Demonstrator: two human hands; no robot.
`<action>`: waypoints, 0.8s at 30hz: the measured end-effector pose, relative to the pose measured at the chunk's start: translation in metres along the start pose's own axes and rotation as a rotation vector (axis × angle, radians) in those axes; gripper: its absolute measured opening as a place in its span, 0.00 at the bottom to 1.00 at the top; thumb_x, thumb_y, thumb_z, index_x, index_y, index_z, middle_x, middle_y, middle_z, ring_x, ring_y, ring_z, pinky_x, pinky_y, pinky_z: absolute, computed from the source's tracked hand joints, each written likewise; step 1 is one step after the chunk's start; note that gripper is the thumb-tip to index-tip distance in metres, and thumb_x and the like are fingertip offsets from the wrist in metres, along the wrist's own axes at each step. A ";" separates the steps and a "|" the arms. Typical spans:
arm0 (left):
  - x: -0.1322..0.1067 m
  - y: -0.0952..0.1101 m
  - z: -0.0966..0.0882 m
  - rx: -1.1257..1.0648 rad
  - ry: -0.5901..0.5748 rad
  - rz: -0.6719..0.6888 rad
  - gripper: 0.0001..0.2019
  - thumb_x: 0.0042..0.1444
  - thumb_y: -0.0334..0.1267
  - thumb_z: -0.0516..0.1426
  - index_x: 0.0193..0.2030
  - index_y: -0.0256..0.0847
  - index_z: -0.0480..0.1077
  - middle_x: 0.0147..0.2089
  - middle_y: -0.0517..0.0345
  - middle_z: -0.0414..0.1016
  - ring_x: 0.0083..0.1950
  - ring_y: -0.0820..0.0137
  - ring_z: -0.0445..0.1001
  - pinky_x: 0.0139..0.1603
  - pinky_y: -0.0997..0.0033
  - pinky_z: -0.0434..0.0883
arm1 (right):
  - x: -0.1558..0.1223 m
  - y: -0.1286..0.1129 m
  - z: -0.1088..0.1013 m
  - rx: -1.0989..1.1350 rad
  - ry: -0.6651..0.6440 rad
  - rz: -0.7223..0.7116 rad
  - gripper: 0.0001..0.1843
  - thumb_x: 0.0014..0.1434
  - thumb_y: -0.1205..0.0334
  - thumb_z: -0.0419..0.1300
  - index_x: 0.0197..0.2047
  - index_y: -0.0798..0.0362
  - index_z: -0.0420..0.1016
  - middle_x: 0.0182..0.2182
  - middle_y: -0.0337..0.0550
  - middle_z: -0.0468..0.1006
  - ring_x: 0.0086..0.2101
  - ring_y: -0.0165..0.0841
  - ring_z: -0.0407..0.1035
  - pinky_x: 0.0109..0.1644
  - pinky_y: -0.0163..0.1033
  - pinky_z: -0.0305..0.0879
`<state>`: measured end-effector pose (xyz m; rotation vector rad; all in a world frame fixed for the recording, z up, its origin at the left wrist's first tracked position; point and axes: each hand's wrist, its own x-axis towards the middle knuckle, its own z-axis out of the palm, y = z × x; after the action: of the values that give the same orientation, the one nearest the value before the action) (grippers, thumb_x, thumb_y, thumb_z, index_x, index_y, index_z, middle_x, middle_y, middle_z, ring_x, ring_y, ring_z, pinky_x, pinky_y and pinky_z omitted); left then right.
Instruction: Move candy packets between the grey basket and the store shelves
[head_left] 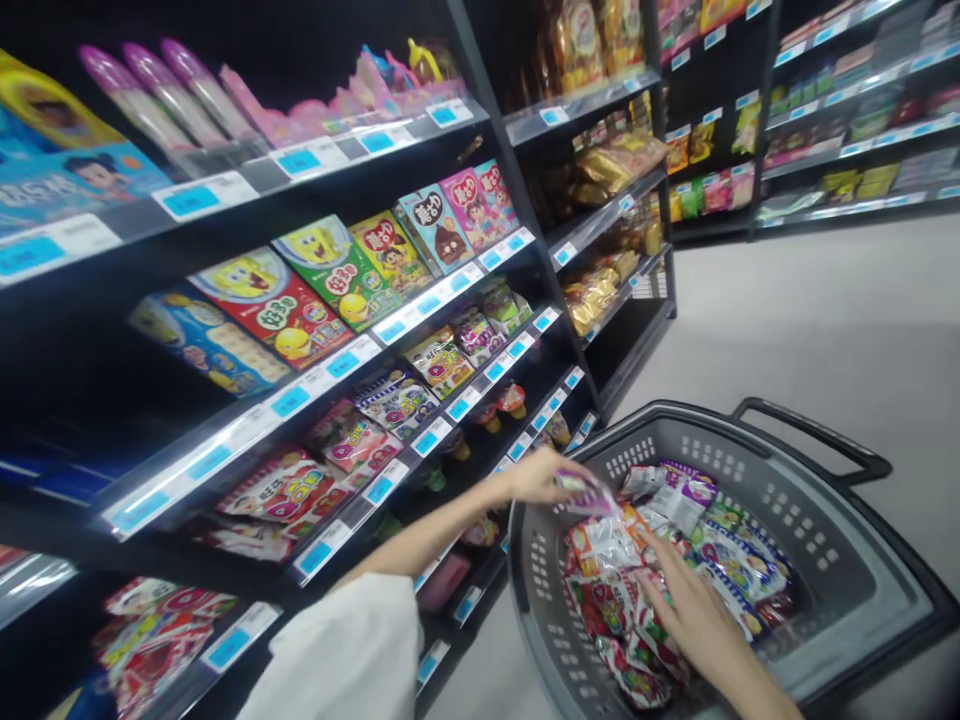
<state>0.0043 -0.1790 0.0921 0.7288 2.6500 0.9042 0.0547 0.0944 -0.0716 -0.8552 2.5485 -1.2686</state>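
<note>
My left hand [541, 475] is closed on a purple-and-white candy bag [589, 497], blurred, over the left rim of a grey shopping basket [855, 600]. My right hand [686, 600] reaches into the basket from the front. Its fingers are stretched out and apart, touching or just above the packets there. Beside those fingers lies an orange-and-white candy bag [604, 543]. Red candy bags [611, 605] are below it, and blue-and-white bags [739, 565] lie to the right of my right hand. Part of the pile is hidden behind this hand.
A dark shelf unit fills the left, with boxed snacks [270, 305], more candy bags [442, 362] and price labels [291, 402]. The basket's black handle [817, 435] sticks out at the far side. Grey floor [810, 310] and further shelves [862, 115] stand behind.
</note>
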 end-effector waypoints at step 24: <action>0.044 -0.053 -0.269 0.729 0.458 -0.800 0.36 0.49 0.48 0.69 0.62 0.35 0.66 0.59 0.42 0.74 0.59 0.56 0.73 0.60 0.68 0.68 | -0.008 -0.003 -0.001 -0.342 -0.541 0.232 0.24 0.70 0.66 0.46 0.65 0.61 0.68 0.54 0.63 0.75 0.55 0.52 0.72 0.59 0.53 0.67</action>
<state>-0.1546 -0.3266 0.2646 -0.5219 3.2208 -0.1538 0.0619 0.0979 -0.0691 -0.7937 2.3470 -0.4545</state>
